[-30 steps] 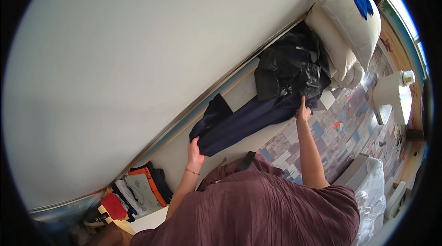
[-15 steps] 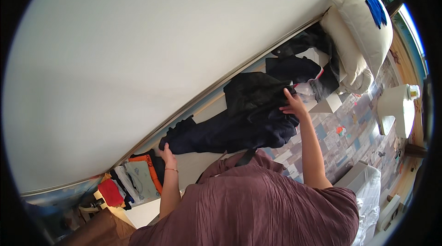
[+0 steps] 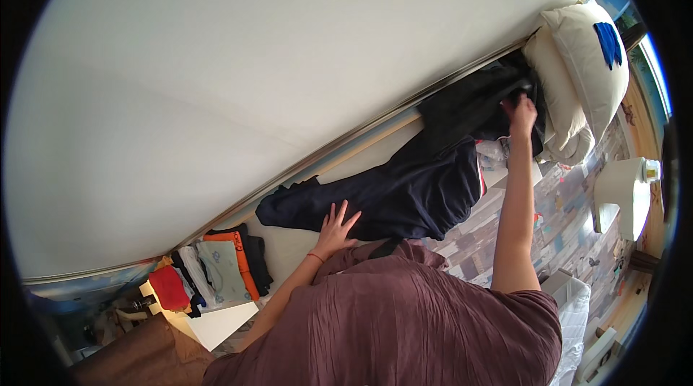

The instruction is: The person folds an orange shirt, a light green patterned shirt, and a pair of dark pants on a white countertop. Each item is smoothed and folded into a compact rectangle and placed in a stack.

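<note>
Garment (image 3: 404,194): navy, creased, red-white trim (image 3: 481,178), over worktop (image 3: 368,155) near edge; left hand (image 3: 333,233) splayed atop; right hand (image 3: 522,116) blurred, grip unclear.

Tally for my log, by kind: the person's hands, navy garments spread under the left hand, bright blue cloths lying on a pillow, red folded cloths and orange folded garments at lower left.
Hands: 2 (left hand, right hand)
Navy garment: 1
Bright blue cloth: 1
Red folded cloth: 1
Orange folded garment: 1
Total: 6
</note>
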{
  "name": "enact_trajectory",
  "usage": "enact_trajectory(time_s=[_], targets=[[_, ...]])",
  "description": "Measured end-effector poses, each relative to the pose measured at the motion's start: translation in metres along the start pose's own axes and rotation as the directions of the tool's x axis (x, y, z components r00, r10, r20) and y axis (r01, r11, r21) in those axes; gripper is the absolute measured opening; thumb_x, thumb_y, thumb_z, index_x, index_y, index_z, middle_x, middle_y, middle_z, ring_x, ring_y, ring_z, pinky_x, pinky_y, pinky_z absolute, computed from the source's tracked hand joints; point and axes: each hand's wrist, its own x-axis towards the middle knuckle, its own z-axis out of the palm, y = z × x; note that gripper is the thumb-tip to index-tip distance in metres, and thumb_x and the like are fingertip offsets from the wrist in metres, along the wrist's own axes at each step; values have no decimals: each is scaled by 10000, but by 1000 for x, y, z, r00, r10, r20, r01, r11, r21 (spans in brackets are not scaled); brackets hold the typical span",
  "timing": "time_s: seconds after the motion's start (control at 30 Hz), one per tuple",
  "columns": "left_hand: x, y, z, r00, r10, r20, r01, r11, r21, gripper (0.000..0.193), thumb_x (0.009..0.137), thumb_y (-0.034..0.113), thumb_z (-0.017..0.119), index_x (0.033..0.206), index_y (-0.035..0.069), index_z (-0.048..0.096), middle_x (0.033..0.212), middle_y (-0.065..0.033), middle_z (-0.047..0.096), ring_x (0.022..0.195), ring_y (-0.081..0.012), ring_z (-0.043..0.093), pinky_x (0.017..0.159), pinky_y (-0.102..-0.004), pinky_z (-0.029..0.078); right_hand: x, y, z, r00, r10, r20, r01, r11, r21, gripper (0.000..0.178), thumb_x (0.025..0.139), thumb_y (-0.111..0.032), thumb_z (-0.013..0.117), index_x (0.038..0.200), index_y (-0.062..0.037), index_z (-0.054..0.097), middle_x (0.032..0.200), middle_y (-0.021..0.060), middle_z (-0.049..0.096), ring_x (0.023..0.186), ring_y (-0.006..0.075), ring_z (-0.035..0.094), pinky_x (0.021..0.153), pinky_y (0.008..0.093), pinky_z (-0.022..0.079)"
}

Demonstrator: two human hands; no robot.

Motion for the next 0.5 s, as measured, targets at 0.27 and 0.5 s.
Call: enact_trajectory(time_s=[0.27, 0.5], targets=[[-5, -11, 21, 969, 76, -235, -60, 995, 75, 731, 830, 202, 748, 1486, 353, 464, 1662, -109, 185, 1449, -506, 264, 1068, -562, 380, 31, 45, -37, 931, -332, -152, 224, 848, -479, 671, 943, -344, 671, 1430, 57, 441, 1408, 212, 543, 1237, 325, 565, 1032, 382, 439], [-3, -4, 7, 978, -64, -197, 66, 998, 7, 287, 896, 189, 676, 1176, 194, 614, 1584, -70, 338, 1431, -482, 321, 1065, -577, 373, -96, 83, -38, 889, -455, 62, 297, 468, -832, 660, 883, -338, 740, 1404, -36, 470, 1266, 251, 613, 1204, 393, 583, 1022, 426, 448]])
